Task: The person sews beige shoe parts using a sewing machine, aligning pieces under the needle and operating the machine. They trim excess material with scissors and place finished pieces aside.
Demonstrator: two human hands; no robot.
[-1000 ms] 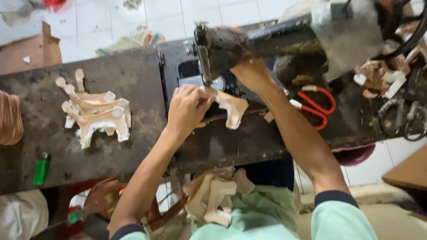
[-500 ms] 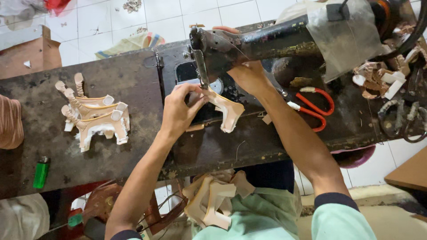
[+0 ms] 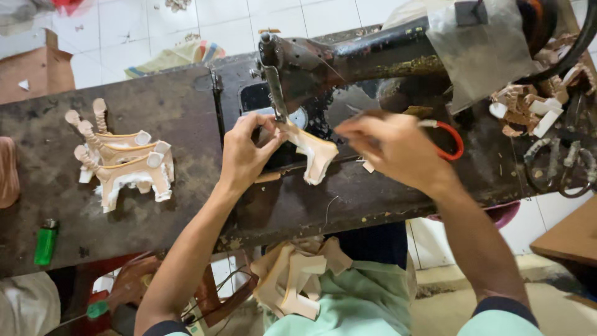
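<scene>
Fingers (image 3: 264,134) of the left hand (image 3: 245,155) pinch the tan leather piece (image 3: 314,155) under the sewing machine (image 3: 348,62) needle at frame centre. Right hand (image 3: 392,149) curls loosely beside it; its grasp cannot be told. Finished pieces (image 3: 121,158) lie stacked at left, and uncut ones (image 3: 298,280) wait on the lap, bottom centre.

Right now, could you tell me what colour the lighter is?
Green; the lighter shows in the head view.

A dark, worn wooden worktable (image 3: 74,205) runs across the view, its top scuffed and stained. Beyond it lies a floor of white tiles (image 3: 155,18) with grey joints — small scraps and a folded striped cloth (image 3: 180,55) rest on it. A brown cardboard box (image 3: 31,74) sits at the upper left. At the right edge a light wooden board (image 3: 569,236) juts in. Light is even and soft — no hard shadows.
</scene>
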